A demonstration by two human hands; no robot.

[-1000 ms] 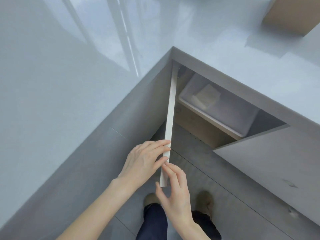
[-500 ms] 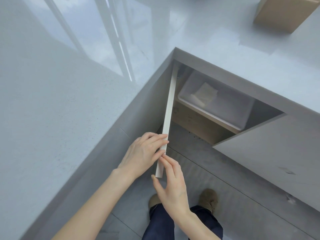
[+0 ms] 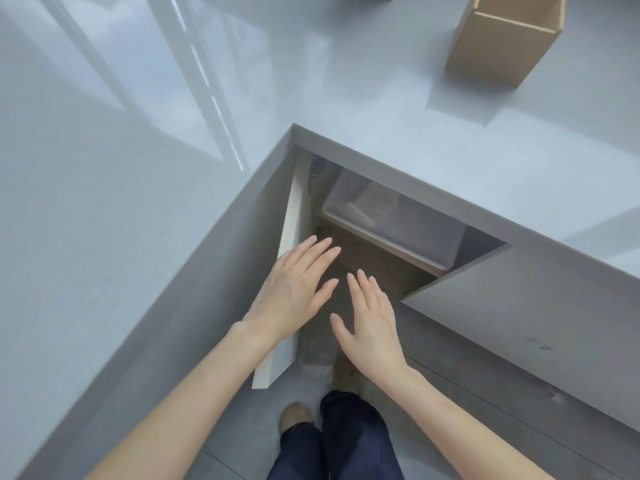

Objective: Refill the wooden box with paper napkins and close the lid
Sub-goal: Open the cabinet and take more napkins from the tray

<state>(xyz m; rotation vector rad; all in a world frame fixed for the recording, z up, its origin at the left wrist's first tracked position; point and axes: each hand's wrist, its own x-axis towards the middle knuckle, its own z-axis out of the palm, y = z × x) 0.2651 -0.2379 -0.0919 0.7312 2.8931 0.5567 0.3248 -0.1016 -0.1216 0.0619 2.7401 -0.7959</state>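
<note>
Napkins (image 3: 372, 206) lie in the bin (image 3: 415, 233) beyond your left hand (image 3: 294, 289) and right hand (image 3: 372, 327) (both spread, empty); wooden box (image 3: 502, 39) sits well apart.

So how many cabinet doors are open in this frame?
2. One white-edged door swung out at the left of the opening, beside the left hand; one grey door swung out at the right, past the right hand. Others may lie outside the view.
</note>
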